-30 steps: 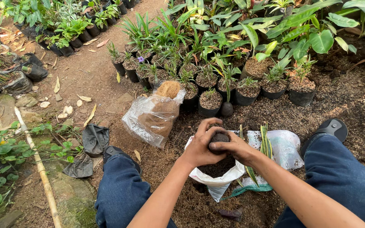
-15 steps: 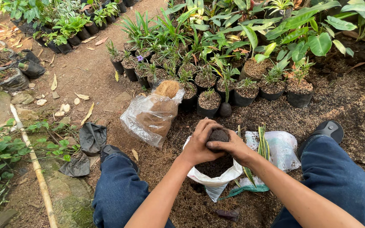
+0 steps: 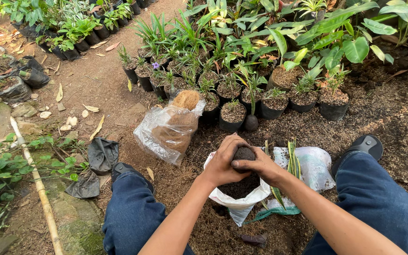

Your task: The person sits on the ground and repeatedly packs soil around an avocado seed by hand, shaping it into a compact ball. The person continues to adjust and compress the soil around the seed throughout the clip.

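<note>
Dark soil [image 3: 242, 186] fills the white bag [image 3: 237, 204] beneath both hands [image 3: 242, 164], which clasp a black pot [image 3: 244, 153].

Seen from above: left hand [image 3: 220, 165] and right hand [image 3: 260, 166] cupped together around a dark soil clump [image 3: 244, 153], just over a white soil bag [image 3: 239, 200] — between two blue-jeaned knees. Beyond, a clear plastic bag [image 3: 166, 130] of brown fibre, then rows of black potted plants [image 3: 232, 113].
</note>
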